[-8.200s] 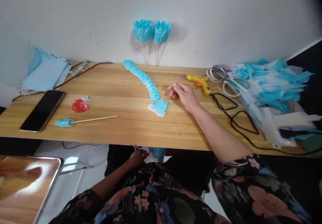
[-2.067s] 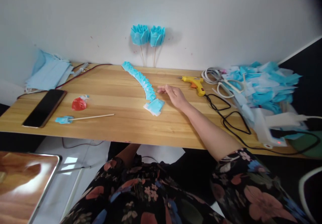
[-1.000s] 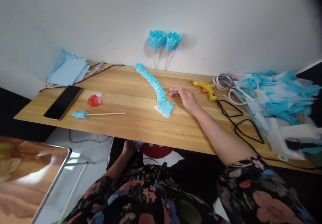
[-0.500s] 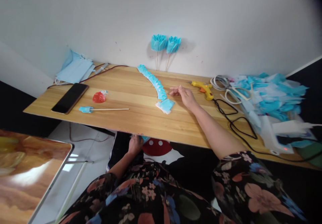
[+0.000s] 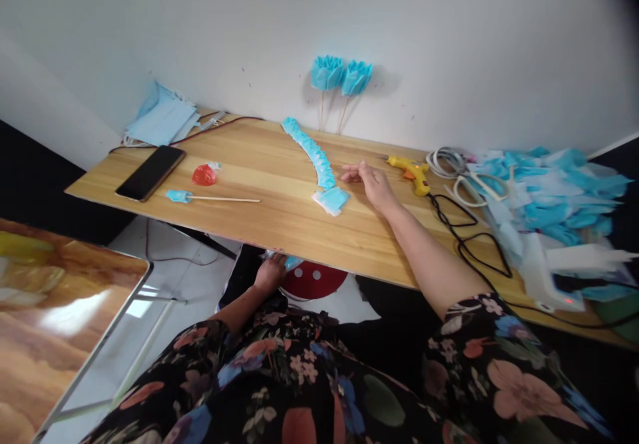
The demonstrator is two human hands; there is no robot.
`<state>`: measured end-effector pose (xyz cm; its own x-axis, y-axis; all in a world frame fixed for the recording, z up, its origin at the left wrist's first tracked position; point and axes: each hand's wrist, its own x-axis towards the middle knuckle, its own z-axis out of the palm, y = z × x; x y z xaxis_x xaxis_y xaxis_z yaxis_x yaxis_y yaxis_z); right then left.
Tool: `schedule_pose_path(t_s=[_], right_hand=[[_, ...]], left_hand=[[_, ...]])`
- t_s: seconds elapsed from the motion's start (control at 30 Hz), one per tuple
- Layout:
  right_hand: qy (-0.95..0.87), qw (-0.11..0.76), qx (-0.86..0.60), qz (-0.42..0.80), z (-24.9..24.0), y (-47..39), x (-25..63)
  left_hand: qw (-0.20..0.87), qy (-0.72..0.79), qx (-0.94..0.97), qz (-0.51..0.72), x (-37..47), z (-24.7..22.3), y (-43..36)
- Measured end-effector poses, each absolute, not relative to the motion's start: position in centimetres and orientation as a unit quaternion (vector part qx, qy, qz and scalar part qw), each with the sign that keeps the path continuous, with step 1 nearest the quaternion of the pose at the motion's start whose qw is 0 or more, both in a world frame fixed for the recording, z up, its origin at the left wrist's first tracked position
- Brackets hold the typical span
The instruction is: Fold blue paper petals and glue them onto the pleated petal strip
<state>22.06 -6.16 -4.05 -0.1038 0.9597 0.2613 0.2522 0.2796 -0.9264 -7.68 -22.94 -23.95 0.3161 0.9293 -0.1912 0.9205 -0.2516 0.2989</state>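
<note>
My right hand (image 5: 372,183) rests on the wooden table (image 5: 244,222), fingers loosely curled and apart, nothing in them. Just left of it lie a curved row of overlapping blue pieces (image 5: 310,151) and a small stack of blue and white pieces (image 5: 331,200). Below the table's front edge is my left hand (image 5: 271,273), at a bit of blue material (image 5: 293,262); its fingertips are partly hidden. A stick with a blue wrapped tip (image 5: 178,196) lies at the left, near a crumpled red piece (image 5: 204,174). Two blue flowers on sticks (image 5: 327,73) lean on the wall.
A black phone (image 5: 151,173) and face masks (image 5: 162,118) are at the left. Right of my right hand are a yellow glue gun (image 5: 410,174), scissors (image 5: 479,190), black cable, a white power strip (image 5: 548,277) and a blue heap (image 5: 559,191). A second table (image 5: 100,277) stands lower left.
The view has shifted slightly, so the table items appear a little further right. My right hand keeps its place beside the blue pieces. My left hand remains below the table edge.
</note>
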Motion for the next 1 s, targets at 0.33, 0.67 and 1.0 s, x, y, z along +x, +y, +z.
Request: schedule_pose_path(t_s=[0.33,0.67,1.0], right_hand=[[-0.645,0.471,-0.469,0.378,-3.9,-6.0,22.2],[-0.696,0.43,-0.473,0.327,-3.9,-5.8,22.2],[-0.696,0.427,-0.474,0.329,-3.9,-5.7,22.4]], left_hand=[[0.164,0.556,0.814,-0.038,-7.0,-24.0,-23.0],[0.171,0.538,0.821,-0.085,-7.0,-24.6,-23.5],[0.184,0.529,0.821,-0.109,-7.5,-24.8,-23.6]])
